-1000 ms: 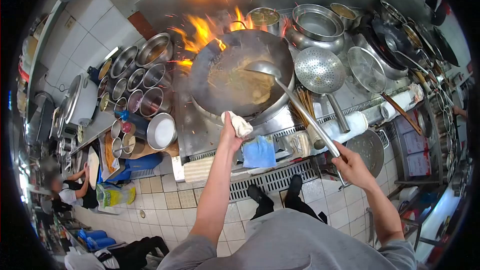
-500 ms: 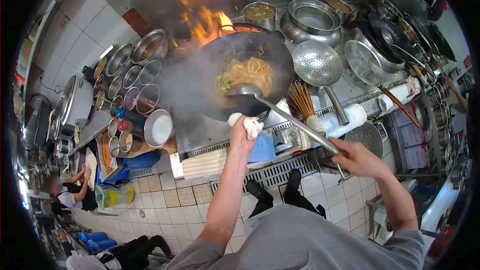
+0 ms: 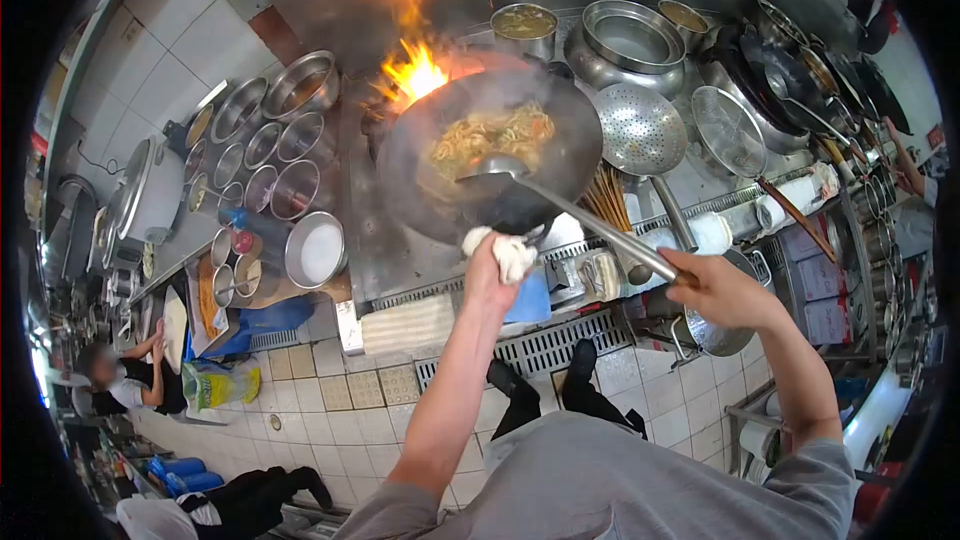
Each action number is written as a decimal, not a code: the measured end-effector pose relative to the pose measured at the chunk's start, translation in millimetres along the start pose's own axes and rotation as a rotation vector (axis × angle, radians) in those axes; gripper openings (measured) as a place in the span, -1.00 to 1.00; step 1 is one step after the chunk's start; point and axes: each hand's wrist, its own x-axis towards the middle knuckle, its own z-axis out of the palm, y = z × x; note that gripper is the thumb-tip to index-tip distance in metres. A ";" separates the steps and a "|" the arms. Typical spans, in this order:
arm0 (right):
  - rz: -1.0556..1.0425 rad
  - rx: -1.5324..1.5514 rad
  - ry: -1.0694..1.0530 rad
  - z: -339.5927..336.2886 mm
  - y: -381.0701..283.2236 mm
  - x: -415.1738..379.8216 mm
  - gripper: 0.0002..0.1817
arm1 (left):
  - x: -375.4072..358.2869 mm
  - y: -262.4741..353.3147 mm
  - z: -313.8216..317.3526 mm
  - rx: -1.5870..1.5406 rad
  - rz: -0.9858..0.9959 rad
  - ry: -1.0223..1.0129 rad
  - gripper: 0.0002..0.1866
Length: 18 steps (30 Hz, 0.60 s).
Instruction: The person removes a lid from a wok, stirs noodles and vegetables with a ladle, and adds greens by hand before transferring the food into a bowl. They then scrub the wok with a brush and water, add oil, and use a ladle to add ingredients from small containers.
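Observation:
My left hand is closed around a white cloth, which wraps the near handle of a dark wok. Inside the wok, steaming noodles with bits of green lie toward the middle and far side. My right hand grips the end of a long-handled ladle. Its bowl rests at the near edge of the noodles. The wok is tilted, and flames rise behind its far left rim.
A perforated strainer, a bamboo brush and a wire skimmer lie right of the wok. Metal bowls crowd the left counter. Pots stand at the back. Another person works at far left.
The wok has tipped and shifted slightly right, and the noodles have spread. My left hand has moved a little right with the cloth. The flames are smaller, and there is less steam at left.

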 end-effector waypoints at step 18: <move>0.021 0.411 0.280 39.9 2.3 46.8 -0.40 | 73.1 20.1 -23.4 0.054 0.056 -0.010 -0.92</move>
